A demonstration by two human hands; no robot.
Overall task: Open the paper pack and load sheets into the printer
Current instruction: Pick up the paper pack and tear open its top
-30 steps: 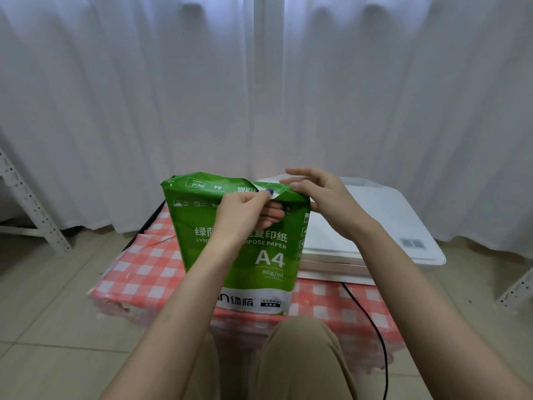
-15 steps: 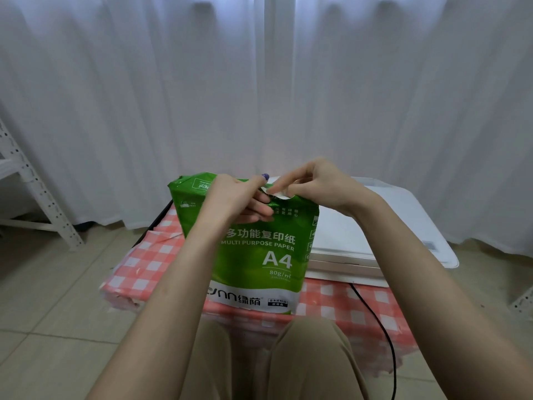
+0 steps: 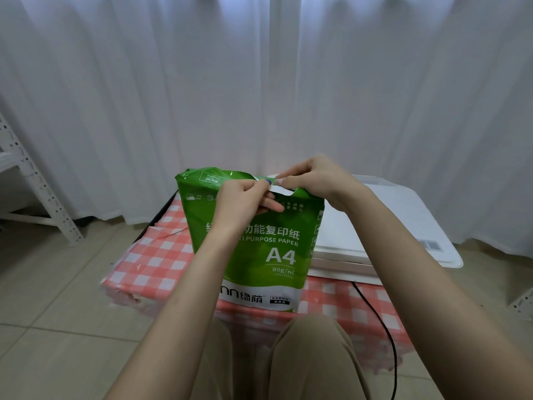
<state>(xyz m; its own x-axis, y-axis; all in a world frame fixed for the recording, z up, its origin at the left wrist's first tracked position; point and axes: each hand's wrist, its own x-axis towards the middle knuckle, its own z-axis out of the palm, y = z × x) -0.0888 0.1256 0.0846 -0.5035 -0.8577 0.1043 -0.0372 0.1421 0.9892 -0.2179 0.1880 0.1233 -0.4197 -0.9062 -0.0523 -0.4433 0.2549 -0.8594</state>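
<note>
A green A4 paper pack (image 3: 268,255) stands upright on the near edge of the low table (image 3: 153,264), which is covered in a red-checked cloth. My left hand (image 3: 245,200) pinches the wrapper at the top edge of the pack. Just to its right, my right hand (image 3: 314,180) pinches the same top edge, where a white strip of torn wrapper shows between the two hands. Behind and to the right of the pack, the white printer (image 3: 383,229) sits with its lid closed.
A black cable (image 3: 380,321) runs from the printer down over the table's front edge. White curtains (image 3: 259,96) hang behind the table. A white metal rack (image 3: 37,192) stands at the left on the tiled floor. My knees (image 3: 288,356) are below the table's edge.
Both hands have kept their pinch on the pack's top edge; the small tear there has widened a little. The view has shifted slightly.
</note>
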